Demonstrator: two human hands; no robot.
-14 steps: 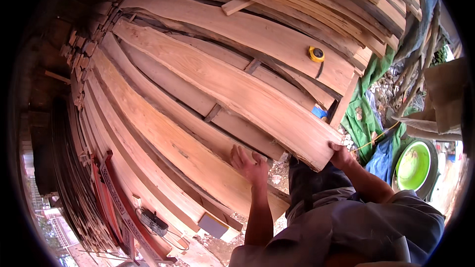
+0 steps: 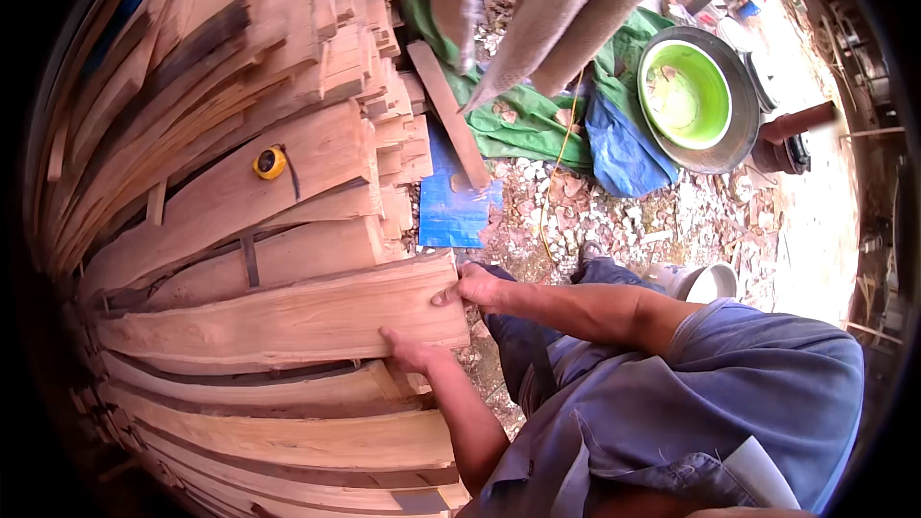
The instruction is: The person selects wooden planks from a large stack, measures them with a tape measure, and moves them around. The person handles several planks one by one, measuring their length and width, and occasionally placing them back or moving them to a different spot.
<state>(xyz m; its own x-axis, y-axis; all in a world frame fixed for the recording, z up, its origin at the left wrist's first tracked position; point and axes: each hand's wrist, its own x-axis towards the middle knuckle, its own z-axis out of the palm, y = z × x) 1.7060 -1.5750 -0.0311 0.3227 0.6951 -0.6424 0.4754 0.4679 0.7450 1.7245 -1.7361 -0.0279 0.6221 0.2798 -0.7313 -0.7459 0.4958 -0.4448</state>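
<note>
A long wooden plank (image 2: 288, 314) with wavy edges lies across the stack, its end toward me. My right hand (image 2: 477, 290) grips that end at the corner, thumb on the upper face. On the plank's near long edge, my left hand (image 2: 411, 352) is closed, its thumb on top and its other fingers hidden beneath. A yellow tape measure (image 2: 270, 163) rests on another plank (image 2: 326, 149) farther back, with a dark strap trailing from it.
More planks (image 2: 288, 436) lie stacked on the near side, and cut boards (image 2: 288, 48) are piled at the far left. Beyond the plank end are a blue sheet (image 2: 456, 216), a green tarp (image 2: 523, 129) and a lime-green basin (image 2: 683, 94). Pale cloth (image 2: 566, 14) hangs at the top.
My view has swung to the right, bringing more of the ground into sight. My left hand, formerly off the plank with fingers spread, now grips its edge. My right hand stays on the end.
</note>
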